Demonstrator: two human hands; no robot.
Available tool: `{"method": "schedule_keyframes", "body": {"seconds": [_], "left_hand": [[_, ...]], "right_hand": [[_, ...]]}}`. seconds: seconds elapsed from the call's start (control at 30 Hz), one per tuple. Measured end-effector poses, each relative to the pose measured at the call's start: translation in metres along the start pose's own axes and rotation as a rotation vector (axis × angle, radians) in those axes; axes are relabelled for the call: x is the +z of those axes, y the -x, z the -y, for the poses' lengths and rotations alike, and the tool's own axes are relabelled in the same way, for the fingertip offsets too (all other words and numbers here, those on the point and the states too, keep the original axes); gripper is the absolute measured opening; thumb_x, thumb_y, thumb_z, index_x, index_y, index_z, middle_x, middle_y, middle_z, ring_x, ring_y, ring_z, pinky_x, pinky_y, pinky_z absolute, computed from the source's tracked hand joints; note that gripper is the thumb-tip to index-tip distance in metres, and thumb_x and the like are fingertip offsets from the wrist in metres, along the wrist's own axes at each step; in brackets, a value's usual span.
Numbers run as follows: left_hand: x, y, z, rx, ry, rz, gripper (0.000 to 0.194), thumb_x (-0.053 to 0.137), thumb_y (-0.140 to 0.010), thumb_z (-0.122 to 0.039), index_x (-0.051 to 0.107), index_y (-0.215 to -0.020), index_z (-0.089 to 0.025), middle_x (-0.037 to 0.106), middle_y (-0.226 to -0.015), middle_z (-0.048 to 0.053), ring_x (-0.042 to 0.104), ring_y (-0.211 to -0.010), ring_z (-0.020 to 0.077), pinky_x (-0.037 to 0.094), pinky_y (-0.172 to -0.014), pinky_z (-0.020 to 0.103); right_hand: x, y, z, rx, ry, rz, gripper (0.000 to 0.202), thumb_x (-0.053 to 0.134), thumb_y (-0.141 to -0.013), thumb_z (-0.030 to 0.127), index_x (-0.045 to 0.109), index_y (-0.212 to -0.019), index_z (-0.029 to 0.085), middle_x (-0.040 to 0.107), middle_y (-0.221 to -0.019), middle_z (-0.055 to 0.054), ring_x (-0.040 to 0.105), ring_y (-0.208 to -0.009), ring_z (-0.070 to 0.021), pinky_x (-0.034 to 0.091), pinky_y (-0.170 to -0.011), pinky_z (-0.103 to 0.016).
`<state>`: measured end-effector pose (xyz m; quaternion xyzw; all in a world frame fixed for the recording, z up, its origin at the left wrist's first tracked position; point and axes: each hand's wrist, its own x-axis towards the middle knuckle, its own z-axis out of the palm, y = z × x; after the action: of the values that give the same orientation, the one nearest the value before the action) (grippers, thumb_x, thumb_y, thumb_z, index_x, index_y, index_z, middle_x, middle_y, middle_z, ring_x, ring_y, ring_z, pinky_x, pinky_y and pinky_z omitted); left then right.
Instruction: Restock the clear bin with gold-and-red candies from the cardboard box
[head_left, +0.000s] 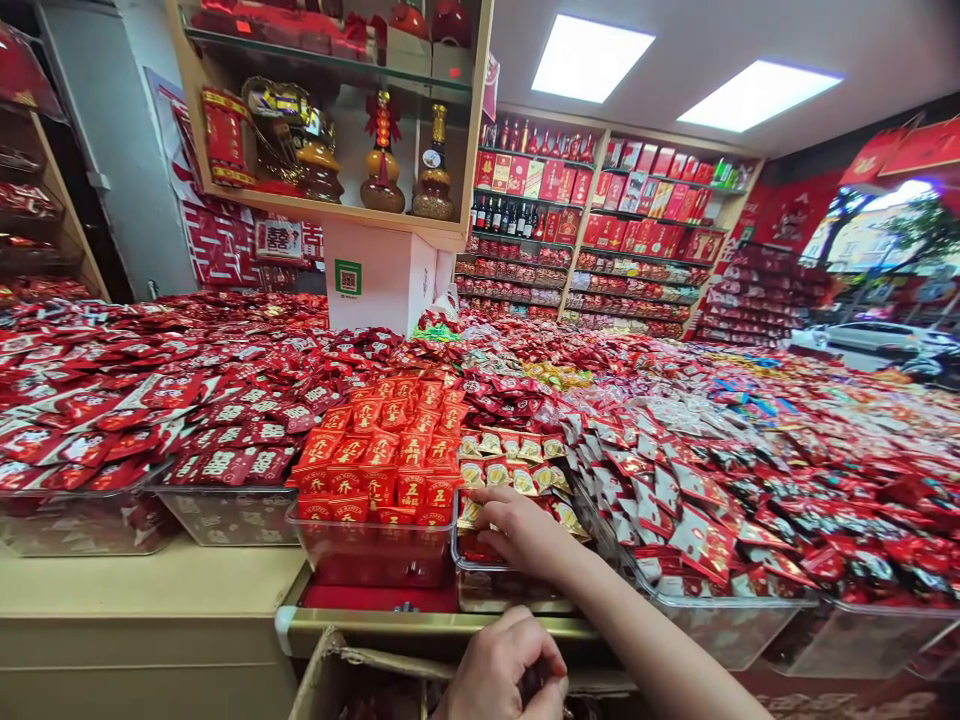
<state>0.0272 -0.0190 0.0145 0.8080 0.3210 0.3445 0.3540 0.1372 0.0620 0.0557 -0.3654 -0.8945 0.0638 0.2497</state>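
My right hand [525,535] reaches into a clear plastic bin [491,572], its fingers stretched and slightly apart over the packets at the front. Upright rows of red-and-gold wrapped sweets [514,475] fill the back of that bin. Low in front, my left hand [499,670] is curled closed above an open cardboard box [322,665]. Something dark red shows between its fingers, too hidden to name. Left of my right hand, another clear bin [360,550] is heaped with red packets with gold lettering [382,450].
Bins of dark-red packets [247,430] stand to the left, and white-and-red packets [697,510] to the right. A white pillar [367,280] rises behind, under a display cabinet [322,200]. Stocked shelves [592,230] line the back wall. A pale counter [150,590] lies front left.
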Motion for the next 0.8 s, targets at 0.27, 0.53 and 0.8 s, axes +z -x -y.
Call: {"method": "schedule_keyframes", "body": {"seconds": [0.27, 0.53, 0.8], "left_hand": [[0.004, 0.001, 0.007, 0.062, -0.051, -0.039, 0.015, 0.052, -0.057, -0.002, 0.058, -0.064, -0.013, 0.053, -0.062, 0.002, 0.05, -0.056, 0.0108, 0.036, -0.05, 0.017], [0.006, 0.003, 0.009, 0.117, -0.061, -0.025, 0.017, 0.052, -0.055, 0.001, 0.058, -0.064, -0.012, 0.053, -0.062, 0.002, 0.049, -0.055, 0.0094, 0.035, -0.049, 0.016], [0.006, 0.002, 0.01, 0.12, -0.074, -0.017, 0.016, 0.052, -0.056, -0.001, 0.058, -0.065, -0.013, 0.052, -0.063, 0.001, 0.049, -0.055, 0.0091, 0.035, -0.05, 0.016]], "right_hand": [[-0.028, 0.013, -0.02, 0.32, 0.376, -0.087, 0.021, 0.041, -0.08, 0.009, 0.062, -0.083, 0.015, 0.061, -0.1, -0.009, 0.052, -0.095, -0.0187, 0.037, -0.082, -0.029], [-0.028, 0.013, -0.04, 0.569, 0.549, 0.05, 0.022, 0.041, -0.072, 0.001, 0.061, -0.072, 0.011, 0.064, -0.074, -0.012, 0.057, -0.069, -0.0192, 0.032, -0.058, -0.028], [-0.027, 0.003, -0.025, 0.628, 0.559, 0.008, 0.015, 0.048, -0.076, 0.017, 0.061, -0.076, 0.011, 0.063, -0.086, -0.015, 0.054, -0.084, -0.0245, 0.033, -0.065, -0.03]]}}
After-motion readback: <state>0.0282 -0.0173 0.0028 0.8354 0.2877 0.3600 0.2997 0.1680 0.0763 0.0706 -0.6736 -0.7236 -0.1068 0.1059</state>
